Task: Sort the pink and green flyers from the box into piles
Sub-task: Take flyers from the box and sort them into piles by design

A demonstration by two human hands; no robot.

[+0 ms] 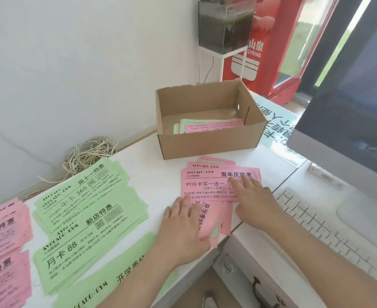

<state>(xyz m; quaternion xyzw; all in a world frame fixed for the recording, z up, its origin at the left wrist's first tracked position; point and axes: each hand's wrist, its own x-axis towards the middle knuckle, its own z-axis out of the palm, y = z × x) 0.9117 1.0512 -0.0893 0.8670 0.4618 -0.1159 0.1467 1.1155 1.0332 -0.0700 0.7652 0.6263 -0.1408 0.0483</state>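
Both hands lie flat with fingers straight, holding nothing. The left hand (183,225) presses the near end of a loose batch of pink flyers (205,185). The right hand (254,196) rests on the right half of the top sheet. The batch sits on the white table (161,174), just in front of the box (205,143) and against the table's front edge.

Step in hand, by judgement: spreading or squaring this batch before it is distributed. The sheets are fanned and crossed, and one lies lengthwise toward the person. A sliver of green seems to show beneath them.

The next move calls for separating the sheets one at a time and carrying each to its colour. The green piles (83,196) lie to the left, and the pink piles (3,230) at the far left.

Work remaining: a few pink and green flyers (214,126) lie in the bottom of the box.

The flyers are thin paper printed with black text, with ragged edges. Expect them to slide and cling together.
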